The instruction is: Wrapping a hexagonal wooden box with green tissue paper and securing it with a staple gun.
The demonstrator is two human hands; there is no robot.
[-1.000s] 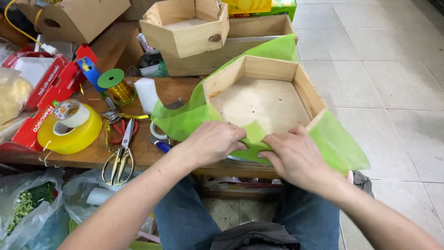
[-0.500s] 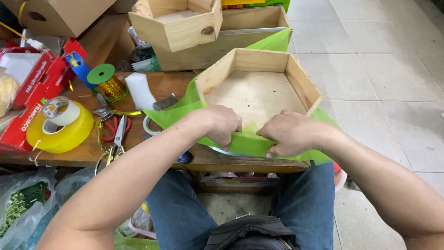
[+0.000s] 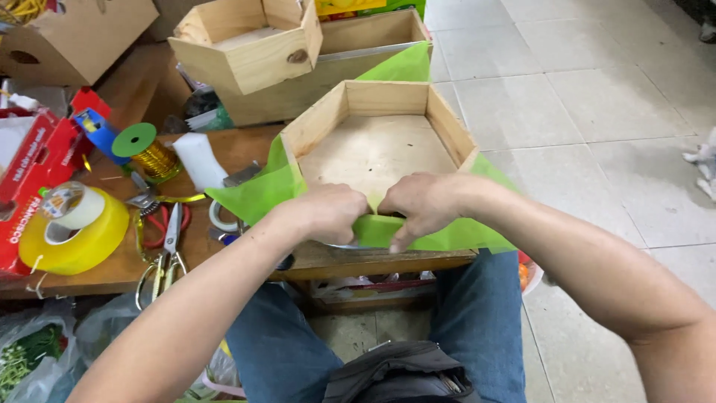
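Observation:
An open wooden box (image 3: 377, 145) with angled sides sits on a sheet of green paper (image 3: 257, 192) at the near edge of a wooden table (image 3: 112, 272). My left hand (image 3: 328, 213) and my right hand (image 3: 418, 205) are side by side at the box's near wall. Both press and pinch the green paper up against that wall. The fingertips are partly tucked under the fold.
On the table's left lie a yellow tape roll (image 3: 71, 231), scissors (image 3: 168, 239), a gold wire spool (image 3: 149, 153) and a red box (image 3: 30, 179). More wooden boxes (image 3: 253, 45) stand behind. Tiled floor (image 3: 582, 112) to the right, plastic bags (image 3: 37, 351) below.
My hands have drawn closer together at the box's near wall, folding the green paper up against it. The view has shifted nearer to the box.

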